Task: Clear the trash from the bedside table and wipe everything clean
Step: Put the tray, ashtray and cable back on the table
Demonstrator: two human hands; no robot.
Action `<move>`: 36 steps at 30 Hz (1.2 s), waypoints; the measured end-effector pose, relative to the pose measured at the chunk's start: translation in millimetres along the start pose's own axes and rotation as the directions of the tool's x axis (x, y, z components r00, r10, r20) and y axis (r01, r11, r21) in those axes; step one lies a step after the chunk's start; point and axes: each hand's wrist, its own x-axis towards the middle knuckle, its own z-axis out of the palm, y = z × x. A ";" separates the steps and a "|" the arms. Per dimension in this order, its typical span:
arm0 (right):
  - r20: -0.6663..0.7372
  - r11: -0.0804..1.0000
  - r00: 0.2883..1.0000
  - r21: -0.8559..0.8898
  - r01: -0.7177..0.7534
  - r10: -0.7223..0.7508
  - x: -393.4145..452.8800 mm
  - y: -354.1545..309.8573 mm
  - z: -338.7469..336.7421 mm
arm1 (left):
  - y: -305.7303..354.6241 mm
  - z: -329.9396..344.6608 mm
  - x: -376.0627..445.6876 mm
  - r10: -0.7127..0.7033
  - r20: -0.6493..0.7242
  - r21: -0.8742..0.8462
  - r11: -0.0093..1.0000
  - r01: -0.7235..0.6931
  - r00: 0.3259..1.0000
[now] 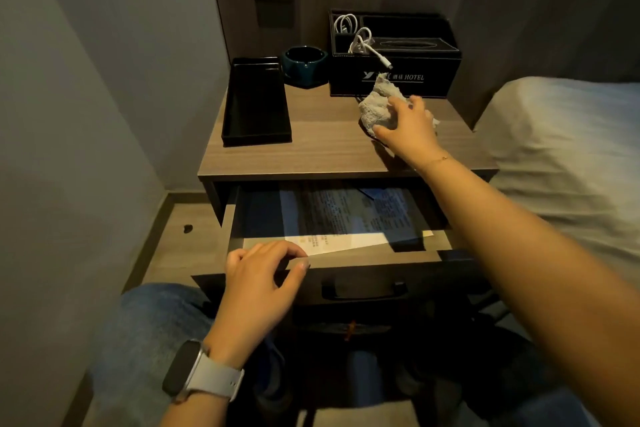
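1. Wood-grain bedside table [311,156], centre of the frame: its top shows no loose litter, so the trash-clearing step appears done as far as the top surface goes.
2. Right hand [407,128], right of centre: fingers curled over a crumpled off-white cleaning cloth [375,106], which rests on the tabletop just in front of the black hotel-branded organiser box [394,76]. Wiping seems to be under way or about to resume.
3. Left hand [263,270], lower left: fingers relaxed and lying on the front edge of the pulled-out drawer [346,253], gripping nothing. The two hands are well apart.
4. Printed paper sheets [346,215] lie in the open drawer; whether they count as trash cannot be told.
5. Probably still to wipe: the long black rectangular tray [256,104] at upper left, the dark teal ashtray [305,66] beside it, the organiser and its white charging cables [363,42], and the drawer.
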 end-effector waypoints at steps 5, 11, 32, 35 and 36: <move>-0.093 0.994 0.994 -0.103 0.040 -0.049 16.4 4.7 1.8 | -1.0 -0.6 0.3 -0.006 0.027 -0.004 1.000 0.006 1.000; -0.177 0.873 0.943 0.359 0.329 -0.283 -71.8 -6.9 -57.8 | -1.3 1.9 3.0 -0.002 0.005 0.008 1.000 0.002 1.000; 0.111 0.514 0.915 0.798 -0.315 0.388 -267.0 30.5 43.2 | 1.4 77.8 -37.2 -0.319 -0.110 -0.547 0.810 0.211 0.941; 0.102 0.494 0.891 0.801 -0.337 0.443 -245.7 39.8 58.7 | -2.9 80.6 -15.9 -0.405 -0.152 -0.528 0.804 0.272 0.902; 0.090 0.506 0.894 0.797 -0.329 0.439 -237.7 41.8 62.2 | -4.2 79.7 -9.1 -0.400 -0.144 -0.522 0.808 0.273 0.905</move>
